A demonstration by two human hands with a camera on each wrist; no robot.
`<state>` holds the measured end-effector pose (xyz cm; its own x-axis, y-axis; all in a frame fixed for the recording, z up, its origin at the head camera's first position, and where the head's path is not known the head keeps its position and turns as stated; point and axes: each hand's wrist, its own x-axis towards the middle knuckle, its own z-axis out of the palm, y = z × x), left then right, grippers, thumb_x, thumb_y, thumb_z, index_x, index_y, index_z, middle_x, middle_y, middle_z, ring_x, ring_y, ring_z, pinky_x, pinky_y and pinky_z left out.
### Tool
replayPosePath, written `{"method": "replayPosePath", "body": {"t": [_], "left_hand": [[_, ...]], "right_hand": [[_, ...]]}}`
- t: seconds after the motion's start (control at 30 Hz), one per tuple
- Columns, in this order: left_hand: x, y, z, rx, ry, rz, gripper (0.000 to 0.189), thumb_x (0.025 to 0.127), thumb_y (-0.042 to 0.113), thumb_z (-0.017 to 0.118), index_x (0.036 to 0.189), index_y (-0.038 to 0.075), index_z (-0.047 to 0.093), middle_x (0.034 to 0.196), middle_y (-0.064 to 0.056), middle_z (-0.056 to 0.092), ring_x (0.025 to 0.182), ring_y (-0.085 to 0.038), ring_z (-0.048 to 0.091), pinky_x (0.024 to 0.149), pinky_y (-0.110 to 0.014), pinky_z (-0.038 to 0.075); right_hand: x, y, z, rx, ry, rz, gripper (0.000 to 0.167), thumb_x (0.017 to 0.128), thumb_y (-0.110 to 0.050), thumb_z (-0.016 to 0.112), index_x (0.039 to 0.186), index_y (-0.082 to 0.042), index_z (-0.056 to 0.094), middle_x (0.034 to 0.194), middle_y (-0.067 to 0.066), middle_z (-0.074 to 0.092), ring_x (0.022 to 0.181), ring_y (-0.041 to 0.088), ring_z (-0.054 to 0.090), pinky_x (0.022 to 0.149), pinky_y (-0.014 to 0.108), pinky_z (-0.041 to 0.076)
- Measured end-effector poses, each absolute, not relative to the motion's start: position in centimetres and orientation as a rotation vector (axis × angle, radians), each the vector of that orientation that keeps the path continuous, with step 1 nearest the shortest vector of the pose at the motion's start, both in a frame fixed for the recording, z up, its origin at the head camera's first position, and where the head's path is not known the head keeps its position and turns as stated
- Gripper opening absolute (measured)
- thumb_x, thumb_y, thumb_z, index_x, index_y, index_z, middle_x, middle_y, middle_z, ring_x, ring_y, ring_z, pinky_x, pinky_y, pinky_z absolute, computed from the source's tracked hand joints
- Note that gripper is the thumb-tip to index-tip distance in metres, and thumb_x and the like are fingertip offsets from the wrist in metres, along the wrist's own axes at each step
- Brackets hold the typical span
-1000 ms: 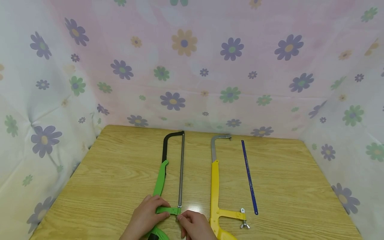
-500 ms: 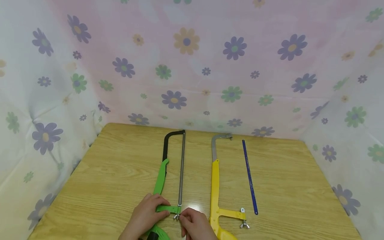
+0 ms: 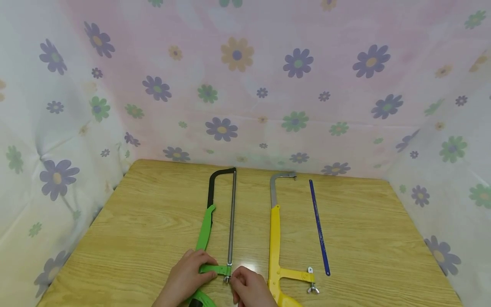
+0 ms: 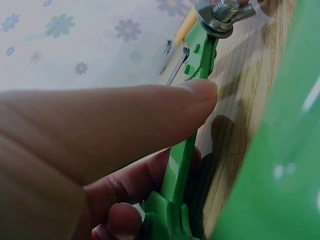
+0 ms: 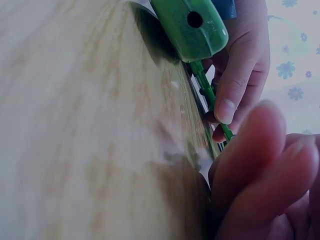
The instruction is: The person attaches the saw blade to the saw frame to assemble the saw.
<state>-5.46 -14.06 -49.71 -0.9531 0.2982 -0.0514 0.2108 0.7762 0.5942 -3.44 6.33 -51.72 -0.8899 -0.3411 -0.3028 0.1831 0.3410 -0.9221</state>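
A green hacksaw (image 3: 206, 228) with a black front frame lies on the table, a grey blade (image 3: 232, 217) stretched along its right side. My left hand (image 3: 188, 275) grips its short green crossbar (image 4: 179, 170), thumb on one side and fingers behind. At the end of that bar sits a metal wing nut (image 4: 220, 22) on a threaded bolt (image 4: 226, 9). Thumb and fingers of my right hand (image 3: 251, 288) are curled together at the right of the wing nut, a fingertip at one wing in the left wrist view. In the right wrist view these fingers hide the nut.
To the right lies a yellow hacksaw (image 3: 274, 238) with a grey front frame, close beside my right hand. Its own wing nut (image 3: 313, 289) hangs at the crossbar end. Farther right is a loose blue blade (image 3: 319, 228). Flowered cloth (image 3: 261, 106) encloses the wooden table (image 3: 364, 238).
The wing nut has turned, its wings now at a different angle. My right fingers have drawn slightly right, uncovering it. My left hand keeps its grip on the crossbar.
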Motion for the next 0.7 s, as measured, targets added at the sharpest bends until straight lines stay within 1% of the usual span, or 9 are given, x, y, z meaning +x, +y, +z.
{"method": "replayPosePath", "body": {"t": [0.23, 0.47, 0.57, 0.7], "left_hand": [[-5.38, -14.00, -49.81, 0.399, 2.841, 0.921, 0.019, 0.075, 0.048, 0.063, 0.088, 0.035, 0.064, 0.088, 0.023, 0.051, 0.076, -0.004, 0.038, 0.058, -0.021, 0.034], [-5.39, -13.97, -49.75, 0.398, 2.844, 0.922, 0.019, 0.075, 0.048, 0.063, 0.088, 0.035, 0.064, 0.089, 0.022, 0.052, 0.076, -0.004, 0.038, 0.058, -0.021, 0.034], [-5.39, -13.96, -49.78, 0.398, 2.845, 0.917, 0.019, 0.075, 0.048, 0.063, 0.088, 0.035, 0.064, 0.089, 0.022, 0.052, 0.075, -0.004, 0.038, 0.058, -0.020, 0.034], [-5.39, -13.96, -49.78, 0.401, 2.843, 0.923, 0.019, 0.075, 0.048, 0.064, 0.088, 0.035, 0.064, 0.089, 0.022, 0.052, 0.075, -0.004, 0.038, 0.058, -0.020, 0.034]], "right_hand": [[-3.35, 6.26, -51.43, -0.144, 2.171, -1.583, 0.025, 0.087, -0.037, 0.054, 0.080, -0.014, 0.059, 0.051, -0.002, 0.053, 0.038, 0.010, 0.046, 0.038, 0.026, 0.038], [-3.26, 6.20, -51.46, -0.155, 2.191, -1.580, 0.027, 0.087, -0.040, 0.054, 0.080, -0.015, 0.061, 0.050, -0.002, 0.055, 0.036, 0.007, 0.042, 0.035, 0.024, 0.034], [-3.29, 6.21, -51.51, -0.158, 2.197, -1.568, 0.026, 0.087, -0.039, 0.054, 0.081, -0.015, 0.062, 0.050, -0.002, 0.055, 0.037, 0.008, 0.043, 0.036, 0.024, 0.035], [-3.34, 6.30, -51.62, -0.178, 2.202, -1.553, 0.021, 0.088, -0.034, 0.054, 0.082, -0.015, 0.062, 0.050, -0.002, 0.055, 0.039, 0.009, 0.046, 0.038, 0.025, 0.038]]}}
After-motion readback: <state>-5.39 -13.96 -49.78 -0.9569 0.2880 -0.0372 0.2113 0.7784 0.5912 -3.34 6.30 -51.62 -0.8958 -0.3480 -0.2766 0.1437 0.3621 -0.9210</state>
